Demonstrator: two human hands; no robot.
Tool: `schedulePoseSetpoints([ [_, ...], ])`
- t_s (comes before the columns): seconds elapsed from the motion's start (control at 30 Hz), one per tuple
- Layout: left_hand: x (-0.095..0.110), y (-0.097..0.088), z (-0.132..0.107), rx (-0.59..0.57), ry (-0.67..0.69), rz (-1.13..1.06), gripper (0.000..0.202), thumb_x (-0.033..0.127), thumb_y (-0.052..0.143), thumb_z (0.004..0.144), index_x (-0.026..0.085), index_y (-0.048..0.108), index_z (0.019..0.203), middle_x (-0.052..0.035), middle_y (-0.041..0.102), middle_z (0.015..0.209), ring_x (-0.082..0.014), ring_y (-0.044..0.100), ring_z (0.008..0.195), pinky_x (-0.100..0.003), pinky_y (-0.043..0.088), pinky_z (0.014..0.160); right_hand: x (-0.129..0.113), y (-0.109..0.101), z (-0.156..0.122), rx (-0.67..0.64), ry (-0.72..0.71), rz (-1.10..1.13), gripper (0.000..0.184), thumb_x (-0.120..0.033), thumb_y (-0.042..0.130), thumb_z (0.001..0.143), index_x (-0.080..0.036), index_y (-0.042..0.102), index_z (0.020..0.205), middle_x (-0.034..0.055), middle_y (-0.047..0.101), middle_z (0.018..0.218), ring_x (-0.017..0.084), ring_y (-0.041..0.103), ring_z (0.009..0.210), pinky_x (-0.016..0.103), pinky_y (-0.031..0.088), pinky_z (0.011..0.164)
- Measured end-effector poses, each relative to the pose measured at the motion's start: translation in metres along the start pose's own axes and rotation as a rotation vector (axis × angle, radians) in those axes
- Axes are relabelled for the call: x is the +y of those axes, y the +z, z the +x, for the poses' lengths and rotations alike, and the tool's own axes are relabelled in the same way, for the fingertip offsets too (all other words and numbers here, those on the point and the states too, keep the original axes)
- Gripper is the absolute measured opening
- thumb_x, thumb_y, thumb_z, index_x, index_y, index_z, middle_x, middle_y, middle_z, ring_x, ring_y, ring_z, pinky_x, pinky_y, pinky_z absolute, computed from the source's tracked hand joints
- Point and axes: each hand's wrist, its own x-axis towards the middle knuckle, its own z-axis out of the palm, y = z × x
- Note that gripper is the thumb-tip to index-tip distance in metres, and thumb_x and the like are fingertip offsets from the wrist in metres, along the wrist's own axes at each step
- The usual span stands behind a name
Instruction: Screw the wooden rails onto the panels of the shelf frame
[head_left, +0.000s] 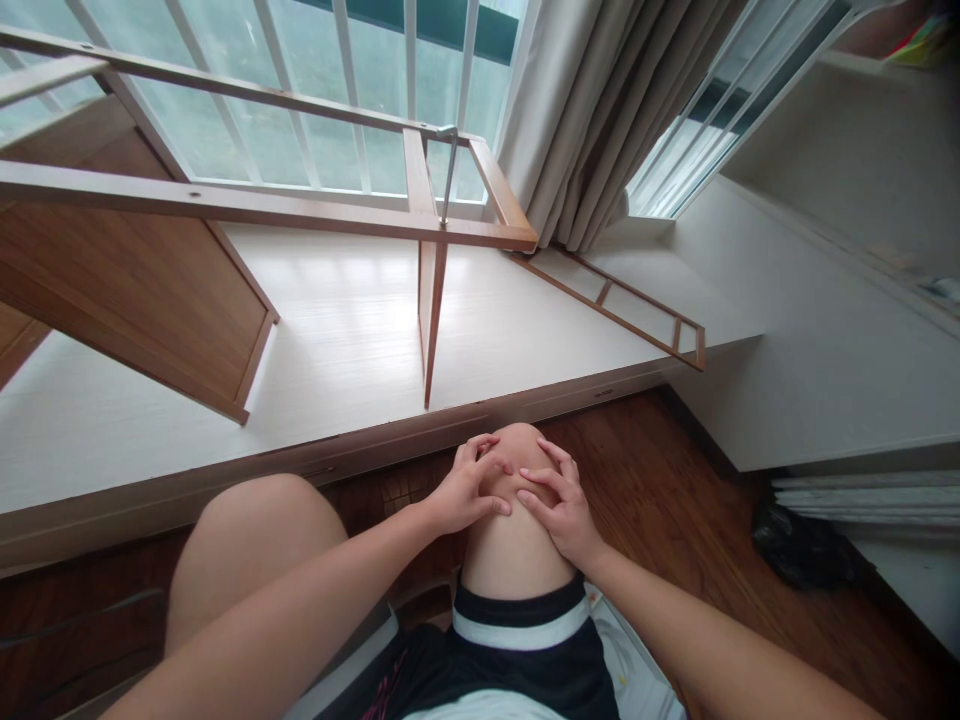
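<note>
I sit with my legs before a low white platform (360, 330). My left hand (469, 485) and my right hand (559, 500) both rest on my raised right knee (517, 450). The fingers of each hand are curled and spread, their tips pressing on the skin of the knee. Neither hand holds anything. My left knee (262, 530) rises at the lower left. I wear dark shorts with a white stripe (521, 630).
A wooden frame with panels (420, 220) stands on the platform by the barred window (300, 90). A small wooden frame (622, 305) lies flat at right. Beige curtains (607, 110) hang behind. White cabinets (825, 330) stand right; wooden floor (660, 480) and a dark bag (802, 545) below.
</note>
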Motion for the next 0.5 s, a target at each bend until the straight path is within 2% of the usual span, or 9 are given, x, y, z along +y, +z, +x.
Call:
schedulePoseSetpoints([
  [0.27, 0.022, -0.016, -0.011, -0.163, 0.11, 0.137, 0.049, 0.037, 0.071, 0.081, 0.029, 0.056, 0.126, -0.0132, 0.016, 0.156, -0.0371, 0.015, 0.147, -0.059, 0.027, 0.117, -0.005, 0.002, -0.004, 0.001, -0.001, 0.003, 0.016, -0.034, 0.071, 0.083, -0.028, 0.074, 0.097, 0.0046, 0.046, 0.145, 0.029, 0.041, 0.134, 0.054, 0.034, 0.112],
  [0.4, 0.028, -0.019, -0.012, -0.22, 0.092, 0.129, 0.051, 0.026, 0.068, 0.082, 0.031, 0.053, 0.131, -0.0105, 0.003, 0.16, -0.0362, 0.006, 0.149, -0.057, 0.023, 0.12, -0.006, 0.003, -0.004, -0.002, -0.004, 0.01, 0.015, -0.035, 0.07, 0.083, -0.029, 0.075, 0.095, 0.0046, 0.046, 0.144, 0.028, 0.041, 0.135, 0.052, 0.035, 0.112],
  [0.5, 0.029, -0.019, -0.011, -0.229, 0.064, 0.118, 0.053, 0.025, 0.068, 0.083, 0.033, 0.052, 0.132, -0.0092, 0.001, 0.16, -0.0361, 0.004, 0.15, -0.057, 0.02, 0.12, -0.006, 0.003, -0.002, -0.002, -0.004, 0.013, 0.015, -0.035, 0.07, 0.083, -0.029, 0.075, 0.096, 0.0041, 0.046, 0.144, 0.028, 0.041, 0.135, 0.051, 0.035, 0.113],
])
